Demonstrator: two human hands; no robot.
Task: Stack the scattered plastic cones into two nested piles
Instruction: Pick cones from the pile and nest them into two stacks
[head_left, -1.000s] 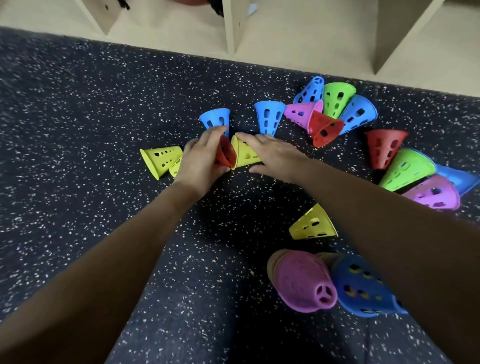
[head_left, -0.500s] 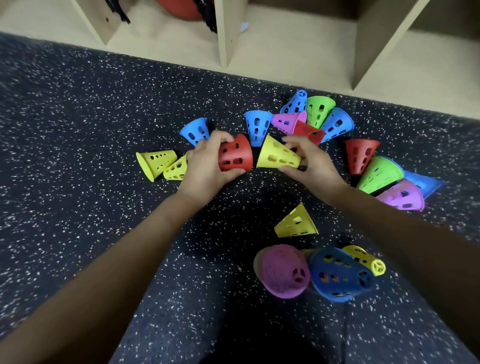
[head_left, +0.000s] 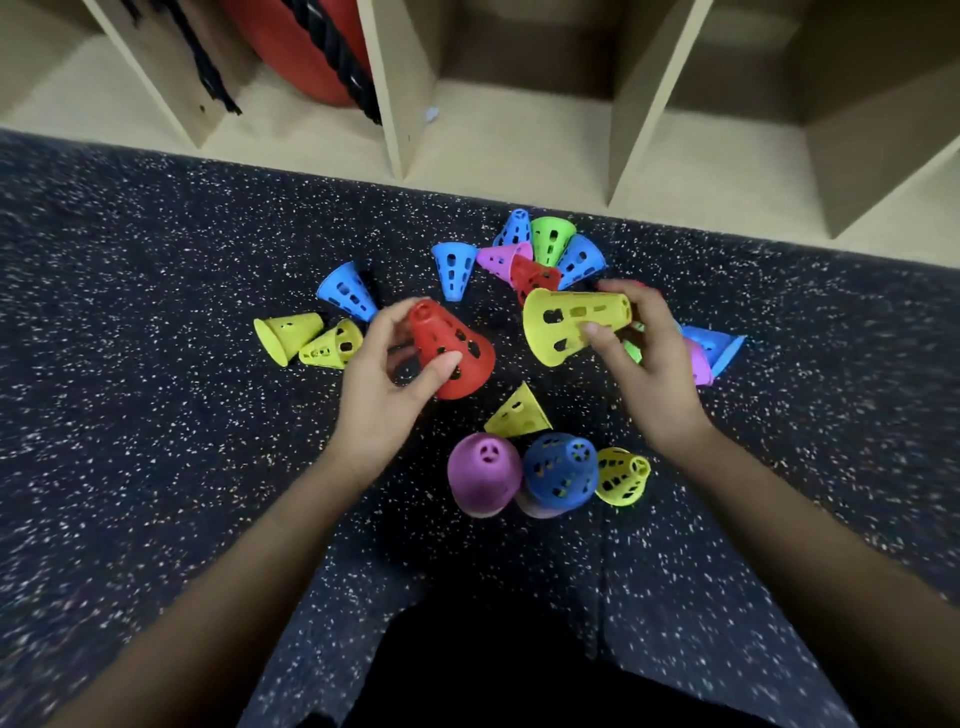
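Left hand (head_left: 387, 387) grips a red cone (head_left: 453, 349); right hand (head_left: 644, 364) grips a yellow cone (head_left: 569, 323). Step: transfer. Next, likely seat each over a pile (head_left: 558, 473).

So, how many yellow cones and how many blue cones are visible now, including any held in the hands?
Yellow cones: 5, one held by the right hand.
Blue cones: 6, one topping a pile.
Total: 11.
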